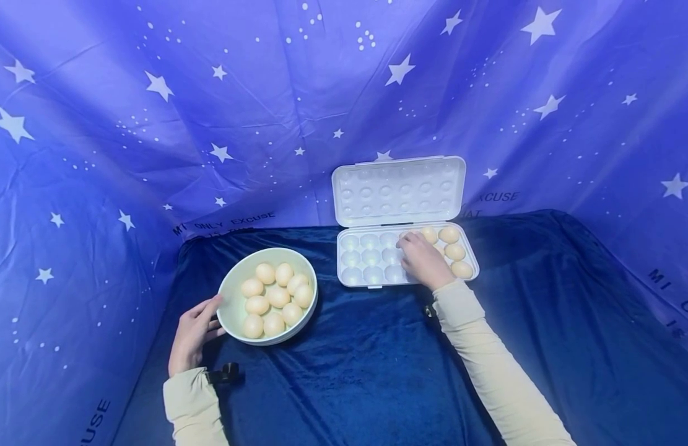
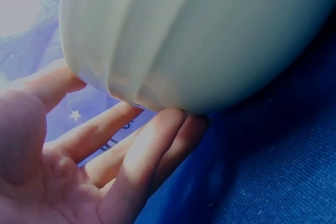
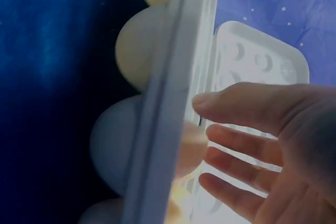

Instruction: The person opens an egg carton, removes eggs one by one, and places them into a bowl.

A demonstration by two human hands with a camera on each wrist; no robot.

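A pale green bowl (image 1: 230,282) holds several light brown eggs (image 1: 278,297). At its left side my left hand (image 1: 194,331) grips it, thumb at the rim and fingers against the outer wall (image 2: 210,40). My right hand (image 1: 424,259) reaches over a white egg carton (image 1: 371,285) that stands with its lid up. Several eggs (image 1: 455,251) sit in the carton's right end, while bare white hollows show at its left. In the right wrist view, the thumb and fingers are extended and spread, fingertips right beside an egg (image 3: 191,150) in the carton.
The open lid (image 1: 399,193) leans back near a purple star-print cloth (image 1: 299,93) that hangs behind and at both sides. Dark blue velvet cloth (image 1: 344,371) covers the table. A small black device (image 1: 228,373) is strapped at the left wrist.
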